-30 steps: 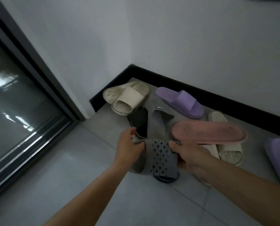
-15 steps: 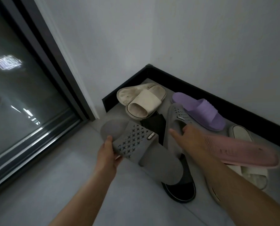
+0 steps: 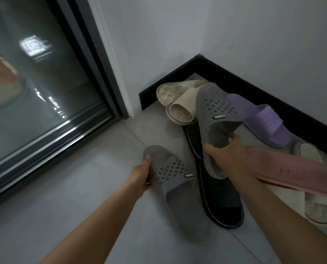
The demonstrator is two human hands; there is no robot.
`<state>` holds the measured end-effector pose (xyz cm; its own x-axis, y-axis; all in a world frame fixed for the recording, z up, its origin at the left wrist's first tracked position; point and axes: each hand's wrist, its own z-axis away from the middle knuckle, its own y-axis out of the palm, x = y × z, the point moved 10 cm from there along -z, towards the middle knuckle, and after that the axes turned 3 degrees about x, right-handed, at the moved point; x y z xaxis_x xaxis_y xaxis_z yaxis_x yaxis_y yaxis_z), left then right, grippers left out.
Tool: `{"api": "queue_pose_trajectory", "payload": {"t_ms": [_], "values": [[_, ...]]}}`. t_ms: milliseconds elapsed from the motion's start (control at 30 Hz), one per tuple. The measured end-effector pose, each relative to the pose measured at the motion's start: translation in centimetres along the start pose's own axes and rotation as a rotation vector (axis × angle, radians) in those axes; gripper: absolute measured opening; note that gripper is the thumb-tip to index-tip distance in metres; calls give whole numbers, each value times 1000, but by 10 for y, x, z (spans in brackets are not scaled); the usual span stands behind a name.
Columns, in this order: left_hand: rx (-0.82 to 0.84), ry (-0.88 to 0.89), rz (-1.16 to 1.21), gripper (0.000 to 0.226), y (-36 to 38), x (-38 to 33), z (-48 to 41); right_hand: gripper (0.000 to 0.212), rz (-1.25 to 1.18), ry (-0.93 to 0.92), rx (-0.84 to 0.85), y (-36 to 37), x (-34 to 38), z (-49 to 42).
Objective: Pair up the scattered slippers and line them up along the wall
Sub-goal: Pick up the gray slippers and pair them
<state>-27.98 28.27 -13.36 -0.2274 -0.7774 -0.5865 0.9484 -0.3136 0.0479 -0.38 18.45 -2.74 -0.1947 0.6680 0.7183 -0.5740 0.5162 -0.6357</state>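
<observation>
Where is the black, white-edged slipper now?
Head view, centre: the black white-edged slipper lies between the left hand's grey perforated slipper and, partly beneath, the right hand's matching one.

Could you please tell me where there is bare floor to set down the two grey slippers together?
The bare tiles between the glass door's track and the grey slipper in the left hand are free. The corner by the black skirting is crowded: cream slipper, purple slipper, black slipper and pink slipper overlap.
</observation>
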Motion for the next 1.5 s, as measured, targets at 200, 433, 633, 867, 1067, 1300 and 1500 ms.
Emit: {"api": "queue_pose_trajectory", "payload": {"t_ms": [200,433,633,867,1067,1300,1500], "values": [[-198,198,53,59,-54,-33,24,87,89,-226,276,63,63,102],[-412,370,-76,35,-138,-48,59,88,275,-254,398,162,26,213],[-381,422,-558,52,-112,-16,54,87,448,-279,364,167,-8,219],[-280,543,-1107,84,-63,-8,61,42,169,-174,277,129,-29,169],[-217,488,-1367,105,-26,-2,54,32,43,-163,529,159,-17,154],[-187,546,-1411,99,-67,-26,51,37,-44,-237,660,203,22,182],[-96,505,-1575,92,-118,-43,48,46,-254,-144,998,268,52,245]]}}
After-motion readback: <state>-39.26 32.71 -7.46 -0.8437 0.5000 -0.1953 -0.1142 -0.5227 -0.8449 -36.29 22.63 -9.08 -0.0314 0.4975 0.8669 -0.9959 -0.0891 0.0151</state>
